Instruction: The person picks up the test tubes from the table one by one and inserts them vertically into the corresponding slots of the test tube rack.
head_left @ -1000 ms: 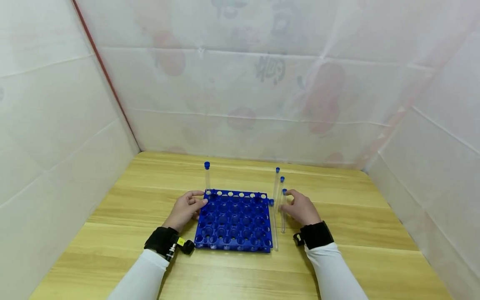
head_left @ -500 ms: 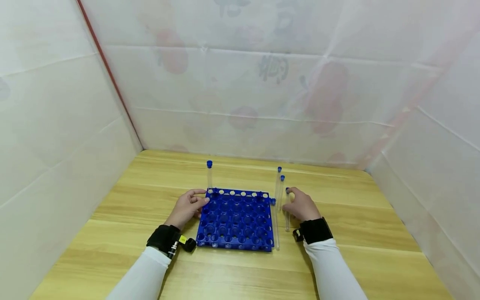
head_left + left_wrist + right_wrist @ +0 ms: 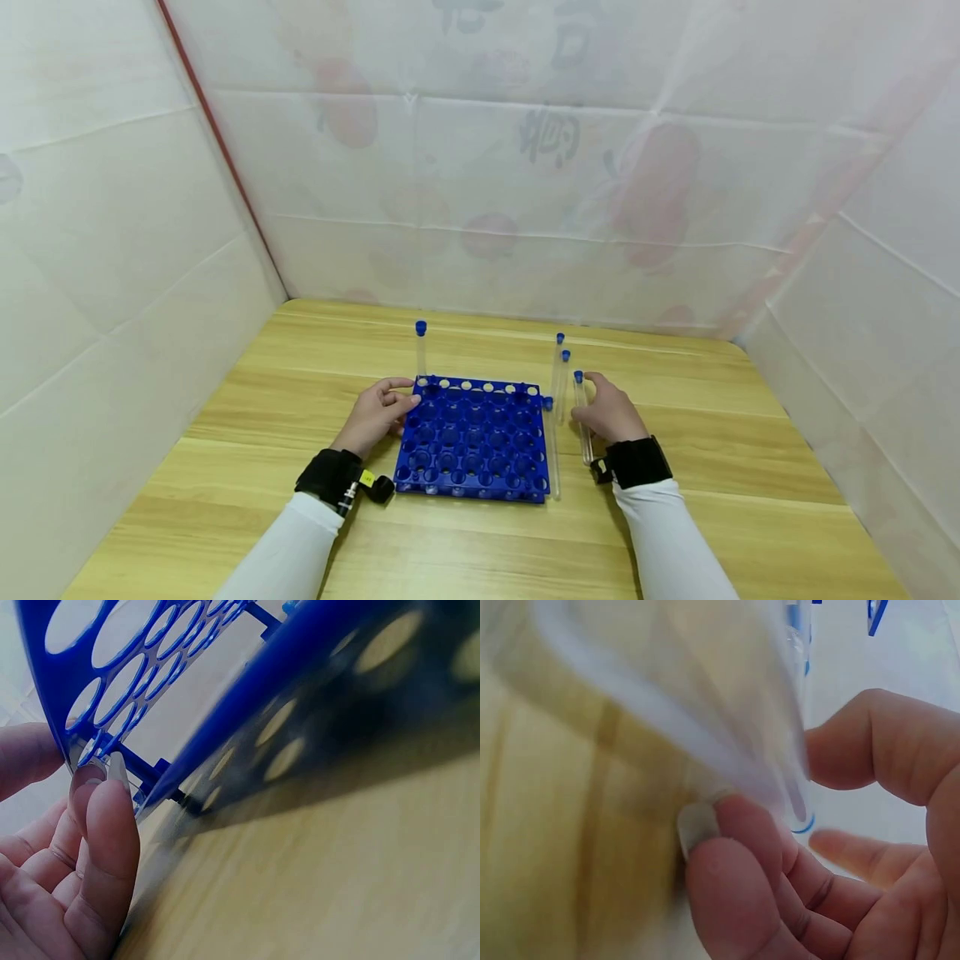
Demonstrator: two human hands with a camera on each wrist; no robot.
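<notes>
A blue tube rack (image 3: 472, 442) with many round holes lies on the wooden table (image 3: 480, 542). My left hand (image 3: 400, 405) grips its far left corner; in the left wrist view its fingertips (image 3: 97, 802) pinch the edge of the rack (image 3: 225, 712). One clear tube with a blue cap (image 3: 421, 350) stands in that corner. Just right of the rack, my right hand (image 3: 590, 400) holds another clear blue-capped tube (image 3: 582, 417). The right wrist view shows its fingers (image 3: 727, 885) curled round that tube (image 3: 799, 772).
Two more capped tubes (image 3: 559, 367) lie on the table beyond the rack's right side, and another (image 3: 553, 454) lies along its right edge. White sheeted walls (image 3: 112, 208) enclose the table on the left, back and right.
My right hand has taken hold of the tube beside the rack and shifted it a little to the right and toward me. The left hand and rack have stayed put.
</notes>
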